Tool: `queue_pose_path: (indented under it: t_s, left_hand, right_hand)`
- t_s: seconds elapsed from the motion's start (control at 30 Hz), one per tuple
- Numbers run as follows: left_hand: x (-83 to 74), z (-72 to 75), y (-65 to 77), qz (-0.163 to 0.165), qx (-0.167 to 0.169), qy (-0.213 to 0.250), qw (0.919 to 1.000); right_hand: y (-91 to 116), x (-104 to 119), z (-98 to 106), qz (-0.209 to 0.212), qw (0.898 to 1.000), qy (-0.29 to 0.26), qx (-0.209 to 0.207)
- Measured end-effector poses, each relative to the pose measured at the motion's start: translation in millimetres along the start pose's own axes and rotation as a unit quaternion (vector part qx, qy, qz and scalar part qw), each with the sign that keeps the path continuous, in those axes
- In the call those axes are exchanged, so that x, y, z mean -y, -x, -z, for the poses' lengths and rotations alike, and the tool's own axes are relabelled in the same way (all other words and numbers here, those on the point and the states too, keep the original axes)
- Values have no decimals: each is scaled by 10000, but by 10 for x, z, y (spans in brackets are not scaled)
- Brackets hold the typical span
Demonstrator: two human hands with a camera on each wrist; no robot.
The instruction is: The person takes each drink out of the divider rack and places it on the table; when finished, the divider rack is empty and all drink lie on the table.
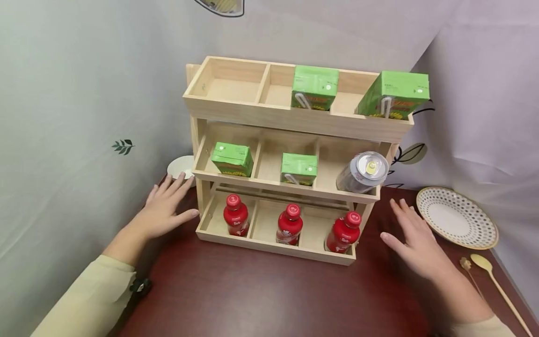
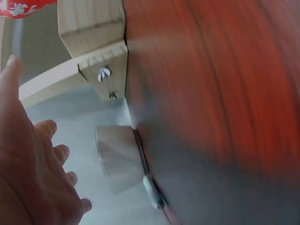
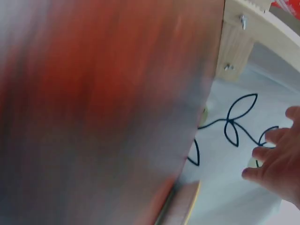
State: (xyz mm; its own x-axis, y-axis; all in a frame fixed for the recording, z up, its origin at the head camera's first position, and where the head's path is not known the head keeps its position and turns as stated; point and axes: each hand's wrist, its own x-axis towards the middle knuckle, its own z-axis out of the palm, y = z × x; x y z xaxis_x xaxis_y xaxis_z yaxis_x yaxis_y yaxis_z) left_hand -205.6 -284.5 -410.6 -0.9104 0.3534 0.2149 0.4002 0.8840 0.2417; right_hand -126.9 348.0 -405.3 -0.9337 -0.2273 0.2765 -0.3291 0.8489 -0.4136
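Note:
My left hand (image 1: 165,210) is held out beside the left end of a three-tier wooden rack (image 1: 269,180), fingers spread and holding nothing. On the other side, my right hand (image 1: 414,238) reaches forward near the rack's right end, its fingers straight and apart from it. Two green drink cartons (image 1: 315,86) stand on the top tier. The middle tier bears two more green cartons (image 1: 232,159) and a silver can (image 1: 363,172) tilted at the right. Along the bottom tier are three red bottles (image 1: 236,215), one per compartment.
Behind my left hand is a white bowl (image 1: 181,164). A dotted plate (image 1: 456,217) lies at the right by the cloth wall. Close to my right forearm are a gold spoon (image 1: 481,262) and another slim utensil (image 1: 465,264). All stand on a dark red table (image 1: 261,290).

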Motion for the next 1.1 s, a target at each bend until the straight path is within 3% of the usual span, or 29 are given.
queue_pose_path:
  t_s: [0.13,0.3,0.4,0.47,0.57,0.67,0.9,1.0,1.1]
  left_hand:
    - [-61,-86,-67,-287,15,868,9958]
    - [-153,-176,-89,-637,-63,2020,9773]
    - [-203,-247,-99,-721,-116,2599,9629]
    - [-227,-313,-112,-739,-112,2967,9520]
    - [-249,-418,-130,-762,-124,3475,9345]
    - [-279,-485,-119,-709,-273,3746,9241]
    - [-506,-358,-39,-690,-275,4074,9102]
    - [-521,-351,-31,-648,-234,4149,9073]
    - [-512,-355,-25,-631,-91,4261,9024]
  right_hand:
    - [-14,65,-10,-135,9972,-616,-404]
    - [-13,214,-24,-857,9858,-1028,-1016]
    - [26,352,-47,-1525,9650,-1481,-1538]
    - [51,440,-66,-1769,9441,-1997,-1935]
    - [62,556,-98,-1711,9104,-2901,-2403]
    - [55,655,-148,-1345,8955,-3418,-2515]
    - [64,842,-297,-520,9272,-3059,-2100]
    - [62,885,-374,-310,9266,-3234,-1895]
    - [57,900,-450,-60,9109,-3826,-1546]
